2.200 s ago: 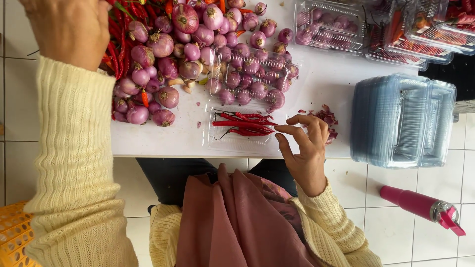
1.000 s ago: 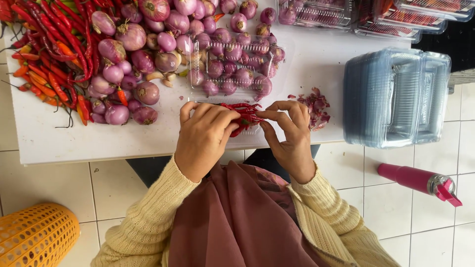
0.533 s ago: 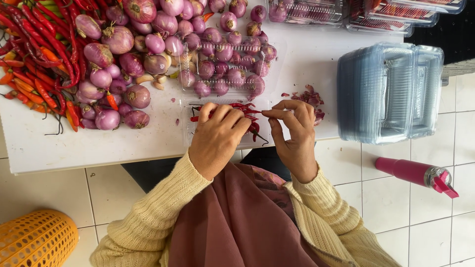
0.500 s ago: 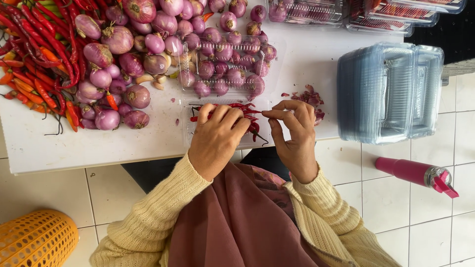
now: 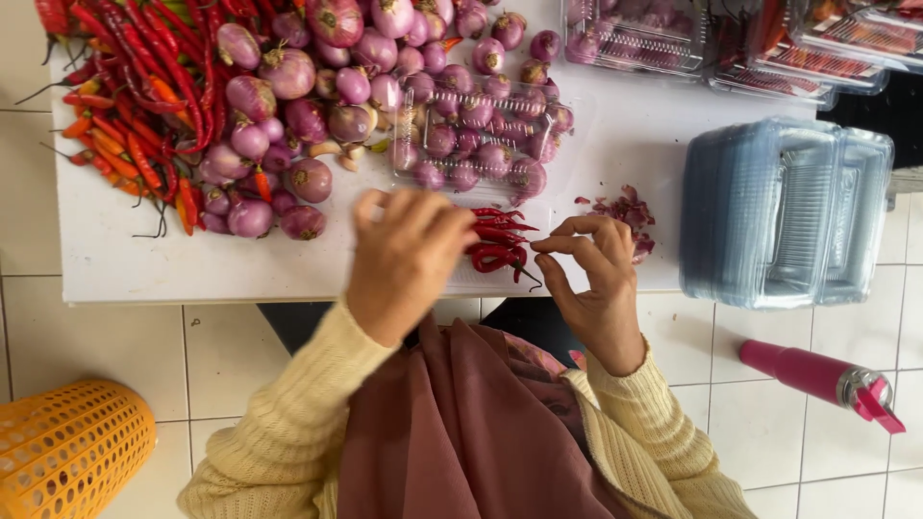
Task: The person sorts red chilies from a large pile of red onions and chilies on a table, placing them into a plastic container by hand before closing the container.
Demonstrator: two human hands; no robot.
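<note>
- Both hands have stayed at the near edge of the white surface (image 5: 144, 269) since half a second ago, working over the same small bunch of red chillies (image 5: 497, 245); the left hand has spread a little flatter and covers more of the bunch.
- Left hand (image 5: 404, 259): palm down with fingers curled over the left end of the chillies; whether its grip closes on any of them is hidden under the hand, so I cannot tell.
- Right hand (image 5: 596, 279): thumb and forefinger pinched together in a fine grip at the thin stem end of a chilli, the other fingers loosely bent.
- Red chillies: lying at the near edge of the surface, between the two hands, on what looks like a clear shallow tray.
- Just behind them stands an open clear plastic box (image 5: 481, 144) filled with purple shallots.
- Loose shallots (image 5: 288, 125) are heaped toward the far left of the surface, with a long pile of red and orange chillies (image 5: 135, 106) at the left edge.
- A little scatter of purple peel (image 5: 620, 211) lies just right of the right hand.
- A stack of clear plastic boxes (image 5: 784, 211) sits at the right edge; filled boxes (image 5: 673, 34) line the far right corner.
- On the tiled floor: an orange basket (image 5: 67, 447) at left, a pink bottle (image 5: 817, 375) at right.
</note>
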